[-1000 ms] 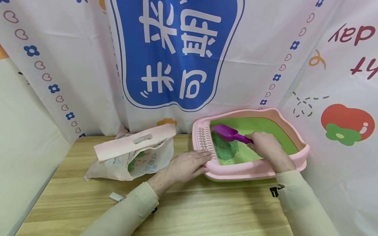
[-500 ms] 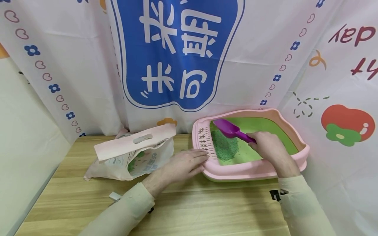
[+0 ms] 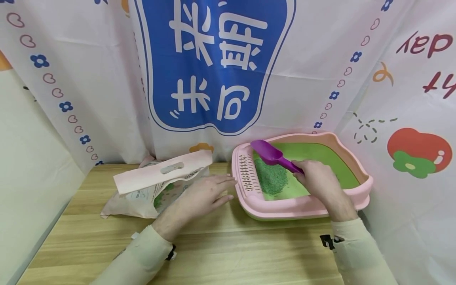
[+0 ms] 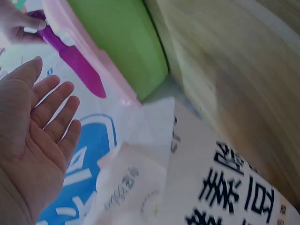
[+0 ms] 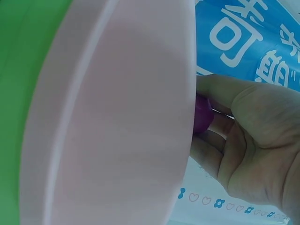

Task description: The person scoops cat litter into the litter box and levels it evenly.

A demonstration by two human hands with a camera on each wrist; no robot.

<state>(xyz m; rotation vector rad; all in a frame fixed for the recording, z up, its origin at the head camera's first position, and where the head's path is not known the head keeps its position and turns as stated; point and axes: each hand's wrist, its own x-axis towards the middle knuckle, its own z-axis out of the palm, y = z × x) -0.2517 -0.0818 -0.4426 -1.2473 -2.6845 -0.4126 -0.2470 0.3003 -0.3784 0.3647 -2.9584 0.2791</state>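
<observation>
My right hand (image 3: 318, 182) grips the handle of a purple litter scoop (image 3: 268, 152), its blade over the left back part of a litter box. The litter box (image 3: 285, 208) has a pink rim with a slotted panel on its left and a green base. A heap of green litter granules (image 3: 271, 179) lies inside at the left. My left hand (image 3: 199, 196) has its fingers extended, fingertips right by the box's left rim and palm beside an opened litter bag (image 3: 142, 198). In the left wrist view the left palm (image 4: 37, 140) holds nothing.
The bag, with a pink handle strip (image 3: 132, 180), lies at the left on the wooden table (image 3: 228, 253). A small white object (image 3: 134, 235) is partly behind the left sleeve. Printed curtains (image 3: 303, 59) stand behind and at the right.
My left hand has come off the slotted panel and moved left, toward the bag. The scoop has risen from the granules and shifted left and back in my right hand.
</observation>
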